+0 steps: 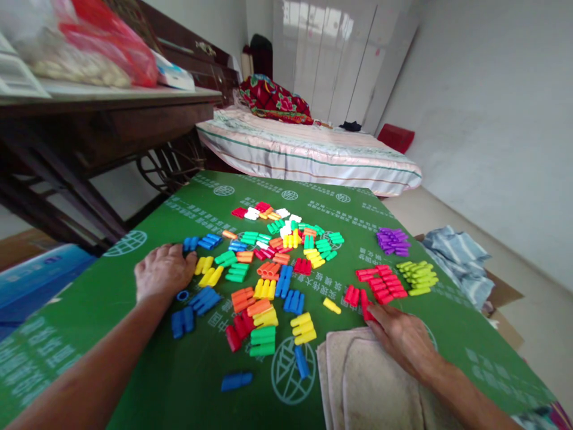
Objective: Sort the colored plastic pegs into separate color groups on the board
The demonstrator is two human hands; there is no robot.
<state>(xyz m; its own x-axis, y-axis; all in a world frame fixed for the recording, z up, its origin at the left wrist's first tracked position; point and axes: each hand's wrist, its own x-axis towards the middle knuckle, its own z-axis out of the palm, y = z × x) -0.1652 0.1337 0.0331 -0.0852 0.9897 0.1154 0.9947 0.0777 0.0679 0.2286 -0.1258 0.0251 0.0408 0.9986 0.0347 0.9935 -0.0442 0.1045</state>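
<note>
Many small plastic pegs in mixed colours (264, 269) lie scattered over the middle of a green table cover (134, 358). My left hand (163, 272) rests palm down at the left edge of the scatter, its fingers on blue pegs (201, 242). My right hand (400, 337) lies at the near right, its fingertips pinching a red peg (366, 306). A sorted group of red pegs (380, 280) lies just beyond that hand. A yellow-green group (418, 276) and a purple group (393, 240) sit further right.
A folded beige cloth (358, 376) lies under my right wrist at the table's near edge. A dark wooden table (89, 119) with bags stands at the left. A bed (304, 152) is behind, and a crumpled blue cloth (461, 257) lies on the floor at right.
</note>
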